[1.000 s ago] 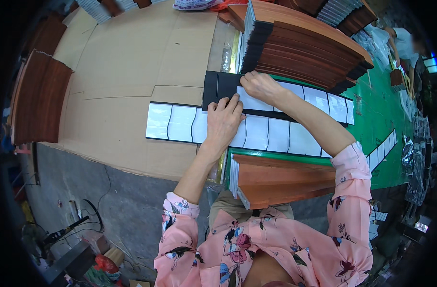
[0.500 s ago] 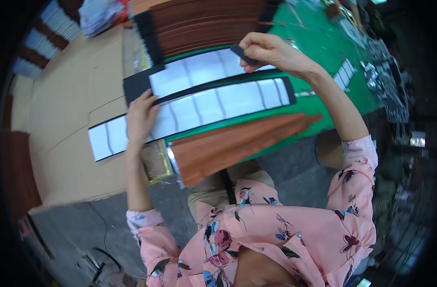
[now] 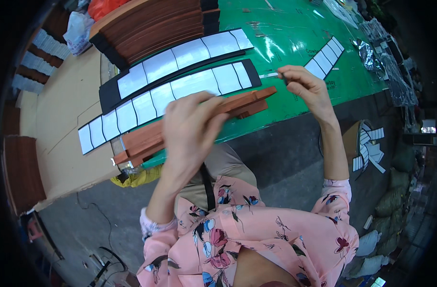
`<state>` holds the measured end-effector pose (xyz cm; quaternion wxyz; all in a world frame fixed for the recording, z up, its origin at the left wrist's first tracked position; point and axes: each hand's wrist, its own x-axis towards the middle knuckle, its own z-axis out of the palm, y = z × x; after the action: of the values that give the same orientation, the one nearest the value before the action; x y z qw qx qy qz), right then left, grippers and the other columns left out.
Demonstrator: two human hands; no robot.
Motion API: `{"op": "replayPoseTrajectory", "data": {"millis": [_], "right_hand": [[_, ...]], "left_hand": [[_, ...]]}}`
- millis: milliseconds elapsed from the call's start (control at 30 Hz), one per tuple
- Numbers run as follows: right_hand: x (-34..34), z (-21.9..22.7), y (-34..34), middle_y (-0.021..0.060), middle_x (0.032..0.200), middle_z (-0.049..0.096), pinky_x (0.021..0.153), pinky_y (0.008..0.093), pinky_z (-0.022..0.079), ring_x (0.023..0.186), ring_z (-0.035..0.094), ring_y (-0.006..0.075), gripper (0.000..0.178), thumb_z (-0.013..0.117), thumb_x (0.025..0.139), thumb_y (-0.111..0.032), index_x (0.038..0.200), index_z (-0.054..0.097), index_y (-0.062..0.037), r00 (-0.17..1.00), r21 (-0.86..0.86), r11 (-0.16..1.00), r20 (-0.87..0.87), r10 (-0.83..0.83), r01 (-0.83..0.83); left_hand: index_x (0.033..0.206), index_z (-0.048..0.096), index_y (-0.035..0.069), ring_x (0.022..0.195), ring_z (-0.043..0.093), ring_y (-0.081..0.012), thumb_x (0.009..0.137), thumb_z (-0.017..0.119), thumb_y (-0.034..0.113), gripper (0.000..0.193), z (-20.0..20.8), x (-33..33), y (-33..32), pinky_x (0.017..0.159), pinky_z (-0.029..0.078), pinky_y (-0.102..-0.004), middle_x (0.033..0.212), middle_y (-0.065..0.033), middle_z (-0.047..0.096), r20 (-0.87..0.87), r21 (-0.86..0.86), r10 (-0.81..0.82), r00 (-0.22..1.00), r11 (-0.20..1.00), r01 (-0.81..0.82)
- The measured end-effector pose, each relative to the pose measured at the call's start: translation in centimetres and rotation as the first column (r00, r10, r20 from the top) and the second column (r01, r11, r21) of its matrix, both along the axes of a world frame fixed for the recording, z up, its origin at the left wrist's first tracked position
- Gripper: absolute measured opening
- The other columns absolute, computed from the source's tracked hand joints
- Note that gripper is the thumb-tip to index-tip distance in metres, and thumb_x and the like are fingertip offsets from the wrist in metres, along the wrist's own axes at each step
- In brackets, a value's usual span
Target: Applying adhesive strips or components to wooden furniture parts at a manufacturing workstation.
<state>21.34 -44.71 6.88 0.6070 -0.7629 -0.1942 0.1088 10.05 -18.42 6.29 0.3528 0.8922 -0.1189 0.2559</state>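
My left hand (image 3: 192, 126), smeared by motion, is over a long reddish-brown wooden piece (image 3: 144, 138) near the front edge of the green tabletop. Its fingers are bent, and I cannot make out whether it grips the wood. My right hand (image 3: 307, 88) is pinched beyond the wood's right end; a small dark bit shows at its fingertips. Beside those fingertips lies a thin silvery strip (image 3: 268, 75). Behind the wood, a long black strip with white backing segments (image 3: 161, 101) lies slantwise. A second such strip (image 3: 180, 55) lies farther back.
Reddish-brown wooden pieces with black ends (image 3: 156, 38) are stacked at the back. A short white-segmented strip (image 3: 327, 57) lies at the right on the green tabletop (image 3: 280, 40). Brown cardboard (image 3: 65, 124) covers the left side. A bin (image 3: 354, 138) with white scraps stands below right.
My left hand has moved right from the white strip to over the wood. My right hand has moved right and nearer; the black piece it held no longer shows. The wood appears tilted, showing a narrower side.
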Motion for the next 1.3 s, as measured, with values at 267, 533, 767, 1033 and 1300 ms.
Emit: {"op": "replayPoseTrajectory", "data": {"millis": [267, 533, 767, 1033, 1300], "right_hand": [[-0.3, -0.5, -0.1, 0.0079, 0.087, 0.061, 0.069, 0.0329, 0.047, 0.081, 0.059, 0.0244, 0.022, 0.067, 0.075, -0.010, 0.096, 0.064, -0.0054, 0.731, -0.388, 0.921, 0.636, 0.247, 0.026], [0.7, -1.6, 0.5, 0.0044, 0.088, 0.061, 0.067, 0.0319, 0.048, 0.081, 0.058, 0.0215, 0.022, 0.069, 0.071, -0.011, 0.093, 0.065, -0.0077, 0.668, -0.421, 0.907, 0.670, 0.324, -0.017], [1.2, -2.2, 0.7, 0.0024, 0.087, 0.061, 0.065, 0.0311, 0.049, 0.081, 0.057, 0.0201, 0.022, 0.069, 0.071, -0.012, 0.092, 0.066, -0.0095, 0.675, -0.423, 0.904, 0.651, 0.347, -0.057], [1.6, -2.3, 0.9, 0.0018, 0.087, 0.061, 0.066, 0.0308, 0.049, 0.080, 0.056, 0.0197, 0.021, 0.069, 0.072, -0.013, 0.092, 0.067, -0.0103, 0.649, -0.437, 0.898, 0.668, 0.364, -0.053], [1.5, -2.1, 0.9, 0.0019, 0.087, 0.060, 0.066, 0.0306, 0.049, 0.080, 0.056, 0.0195, 0.020, 0.069, 0.072, -0.013, 0.091, 0.067, -0.0103, 0.663, -0.457, 0.888, 0.648, 0.374, -0.054]], "left_hand": [[0.089, 0.067, 0.012, 0.082, 0.056, -0.0191, 0.066, 0.075, 0.022, 0.026, -3.0, 4.5, -7.2, 0.077, 0.034, -0.0370, 0.090, 0.0000, 0.061, -0.048, 0.144, 0.128, 0.991, 0.982, -0.120], [0.084, 0.067, 0.014, 0.079, 0.055, -0.0178, 0.067, 0.074, 0.023, 0.020, -3.3, 4.8, -7.8, 0.076, 0.033, -0.0357, 0.086, 0.0009, 0.061, -0.145, 0.120, 0.170, 0.975, 0.981, -0.153], [0.082, 0.067, 0.013, 0.078, 0.055, -0.0175, 0.067, 0.074, 0.024, 0.020, -3.1, 4.9, -7.7, 0.075, 0.032, -0.0351, 0.084, 0.0012, 0.062, -0.157, 0.136, 0.179, 0.971, 0.978, -0.158], [0.083, 0.067, 0.012, 0.078, 0.056, -0.0170, 0.066, 0.075, 0.022, 0.021, -3.3, 5.0, -7.7, 0.075, 0.032, -0.0354, 0.083, 0.0012, 0.062, -0.155, 0.120, 0.177, 0.972, 0.980, -0.159], [0.083, 0.067, 0.012, 0.079, 0.056, -0.0174, 0.066, 0.075, 0.022, 0.022, -3.2, 4.9, -7.6, 0.076, 0.033, -0.0355, 0.082, 0.0009, 0.062, -0.145, 0.116, 0.166, 0.975, 0.982, -0.150]]}}
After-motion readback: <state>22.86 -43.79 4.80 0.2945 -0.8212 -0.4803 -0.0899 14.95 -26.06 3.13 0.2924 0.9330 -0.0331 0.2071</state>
